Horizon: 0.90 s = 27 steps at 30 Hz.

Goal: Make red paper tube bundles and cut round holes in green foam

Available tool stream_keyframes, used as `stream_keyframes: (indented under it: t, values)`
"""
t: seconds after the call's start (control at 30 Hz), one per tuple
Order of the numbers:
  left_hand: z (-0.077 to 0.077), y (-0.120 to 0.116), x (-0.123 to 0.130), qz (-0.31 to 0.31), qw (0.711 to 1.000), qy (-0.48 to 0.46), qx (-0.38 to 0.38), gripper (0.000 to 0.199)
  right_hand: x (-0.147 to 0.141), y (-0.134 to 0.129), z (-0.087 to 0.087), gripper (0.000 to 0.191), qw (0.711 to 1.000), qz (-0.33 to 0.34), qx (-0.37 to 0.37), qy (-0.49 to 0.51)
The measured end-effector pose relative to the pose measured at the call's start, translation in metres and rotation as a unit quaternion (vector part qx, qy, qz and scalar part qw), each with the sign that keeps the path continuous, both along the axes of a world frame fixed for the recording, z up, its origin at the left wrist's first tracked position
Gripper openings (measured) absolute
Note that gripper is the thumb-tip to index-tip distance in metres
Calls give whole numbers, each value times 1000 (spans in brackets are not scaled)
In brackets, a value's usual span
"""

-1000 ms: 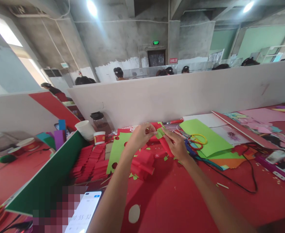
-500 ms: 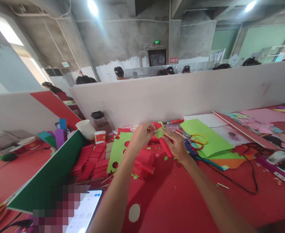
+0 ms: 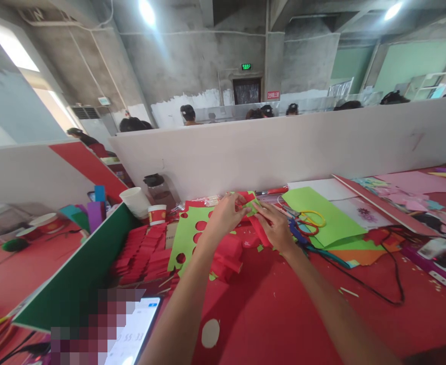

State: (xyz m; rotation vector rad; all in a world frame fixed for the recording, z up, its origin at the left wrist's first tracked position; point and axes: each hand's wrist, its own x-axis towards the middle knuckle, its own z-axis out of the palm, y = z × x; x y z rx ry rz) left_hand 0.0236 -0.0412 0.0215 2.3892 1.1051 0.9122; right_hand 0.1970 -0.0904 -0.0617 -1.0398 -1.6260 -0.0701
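Observation:
Both hands meet over the red table (image 3: pixel 268 309), around a small piece of green paper (image 3: pixel 252 206). My left hand (image 3: pixel 228 215) pinches its left side with closed fingers. On the other side my right hand (image 3: pixel 276 225) grips the same piece, fingers bent. A strip of red paper (image 3: pixel 259 230) hangs below the right fingers; whether that hand holds it too I cannot tell. Folded red paper (image 3: pixel 226 256) lies beneath the left wrist. To the left is a green sheet with round holes (image 3: pixel 185 233), partly covered by my left forearm.
Stacked red paper strips (image 3: pixel 141 251) lie by a green divider (image 3: pixel 78 274). A phone (image 3: pixel 139 324) and a white oval (image 3: pixel 210 333) are nearer me. Right of my hands are scissors (image 3: pixel 312 220), green sheets (image 3: pixel 322 215) and a black cable (image 3: pixel 400 284). A white partition (image 3: pixel 268 147) stands behind.
My left hand has shifted slightly to the right, its fingers now closer to the right hand over the green piece. The right hand has hardly moved.

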Motion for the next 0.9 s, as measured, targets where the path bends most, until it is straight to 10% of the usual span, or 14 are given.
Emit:
stream_keyframes:
  t: [0.9]
  values:
    - [8, 3, -14, -51, 996, 14, -65, 14, 0, -7, 7, 52, 998, 53, -44, 6]
